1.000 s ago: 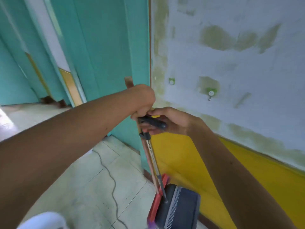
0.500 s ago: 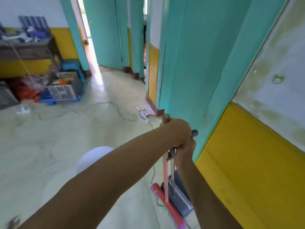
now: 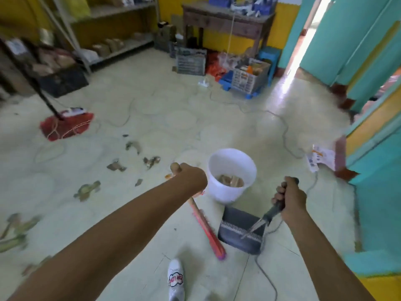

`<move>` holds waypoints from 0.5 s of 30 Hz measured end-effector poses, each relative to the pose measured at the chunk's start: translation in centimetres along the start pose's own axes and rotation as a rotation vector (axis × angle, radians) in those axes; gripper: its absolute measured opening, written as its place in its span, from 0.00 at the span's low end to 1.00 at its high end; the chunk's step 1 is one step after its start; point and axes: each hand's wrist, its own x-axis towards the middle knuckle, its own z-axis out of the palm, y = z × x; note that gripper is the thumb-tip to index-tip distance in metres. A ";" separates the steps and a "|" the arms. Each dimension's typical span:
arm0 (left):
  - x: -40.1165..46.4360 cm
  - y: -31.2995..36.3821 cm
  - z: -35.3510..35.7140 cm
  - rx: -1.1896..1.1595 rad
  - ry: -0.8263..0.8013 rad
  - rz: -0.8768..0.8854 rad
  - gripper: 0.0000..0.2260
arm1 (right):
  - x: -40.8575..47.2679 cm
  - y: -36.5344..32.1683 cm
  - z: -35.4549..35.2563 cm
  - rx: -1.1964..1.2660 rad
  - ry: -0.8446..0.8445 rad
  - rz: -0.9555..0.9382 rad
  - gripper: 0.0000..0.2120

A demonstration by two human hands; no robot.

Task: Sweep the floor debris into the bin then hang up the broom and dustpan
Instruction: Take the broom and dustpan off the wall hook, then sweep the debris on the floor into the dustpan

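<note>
My left hand [image 3: 191,178] grips the top of a wooden-handled broom [image 3: 207,231] whose red head rests on the floor below it. My right hand [image 3: 289,198] holds the long handle of a dark grey dustpan [image 3: 239,230], which sits on the floor just right of the broom head. A white bin [image 3: 231,173] with brown scraps inside stands just beyond both hands. Several brown and green pieces of debris [image 3: 117,166] lie scattered on the pale floor to the left.
A red mop [image 3: 66,124] leans at the left. Crates and baskets [image 3: 249,78] crowd under a wooden table [image 3: 225,20] at the back. Cables [image 3: 282,127] snake across the floor. Teal doors and a yellow wall [image 3: 373,135] stand at the right. My white shoe [image 3: 176,279] is below.
The view swung from the wall with hooks round to the room. My hands, first together on both handles, have separated: broom in the left, dustpan in the right.
</note>
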 end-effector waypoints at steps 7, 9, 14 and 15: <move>-3.7 -9.8 14.8 -0.140 -0.022 -0.287 0.15 | -4.8 7.1 11.8 -0.371 -0.363 0.111 0.18; -4.9 -12.7 20.3 -0.242 -0.070 -0.366 0.14 | -5.9 9.3 14.8 -0.416 -0.386 0.131 0.19; -6.1 -18.0 30.5 -0.385 -0.059 -0.562 0.15 | -8.8 15.4 22.6 -0.605 -0.453 0.121 0.19; -5.7 -18.2 31.6 -0.401 -0.076 -0.590 0.15 | -9.7 16.5 24.1 -0.666 -0.494 0.092 0.18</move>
